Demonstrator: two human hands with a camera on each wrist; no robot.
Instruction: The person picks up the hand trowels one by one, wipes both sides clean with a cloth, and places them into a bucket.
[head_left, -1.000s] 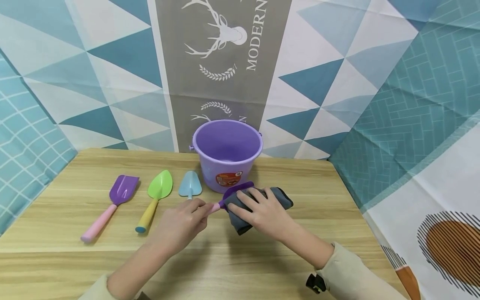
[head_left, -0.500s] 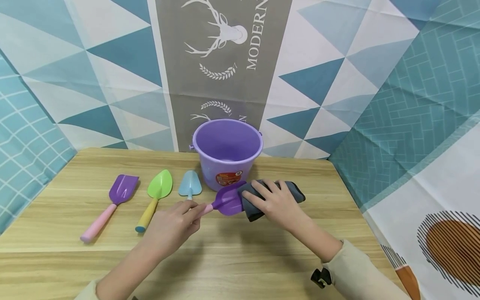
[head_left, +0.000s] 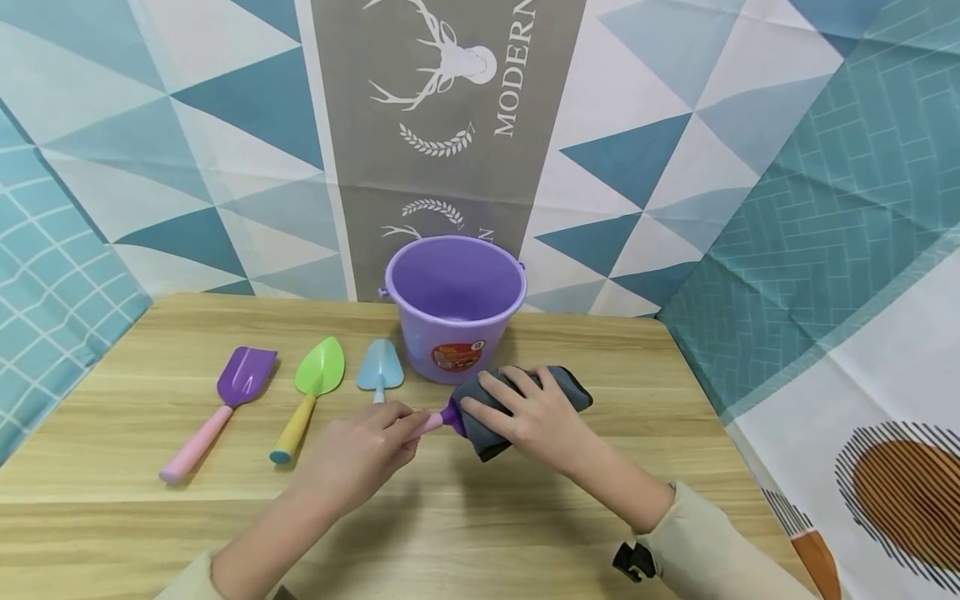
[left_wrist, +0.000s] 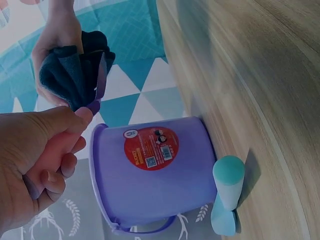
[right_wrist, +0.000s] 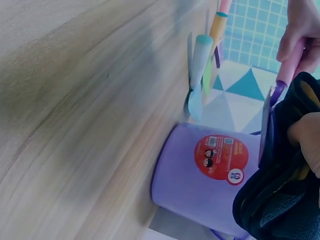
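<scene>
My left hand (head_left: 360, 454) grips the pink handle (head_left: 429, 425) of a toy shovel, held above the table in front of the bucket. My right hand (head_left: 536, 417) holds a folded dark grey cloth (head_left: 486, 442) with black edging over the shovel's blade. In the head view the cloth covers nearly the whole blade, leaving only the purple neck (head_left: 452, 417) showing. From the right wrist, the blade (right_wrist: 267, 127) appears edge-on against the cloth (right_wrist: 272, 200), and my thumb presses on the cloth's near side. The left wrist view shows my fingers curled round the handle (left_wrist: 55, 152).
A purple bucket (head_left: 420, 342) with a red label stands at the back of the wooden table (head_left: 600, 350). Left of it lie a light blue trowel (head_left: 380, 367), a green trowel (head_left: 320, 371) with a yellow handle, and a purple shovel (head_left: 243, 379) with a pink handle. Patterned cloth hangs behind.
The cloth slid right toward the blade's tip, baring much of the purple blade, then came back left over it to the neck. My left hand shifted slightly left and back, still holding the handle.
</scene>
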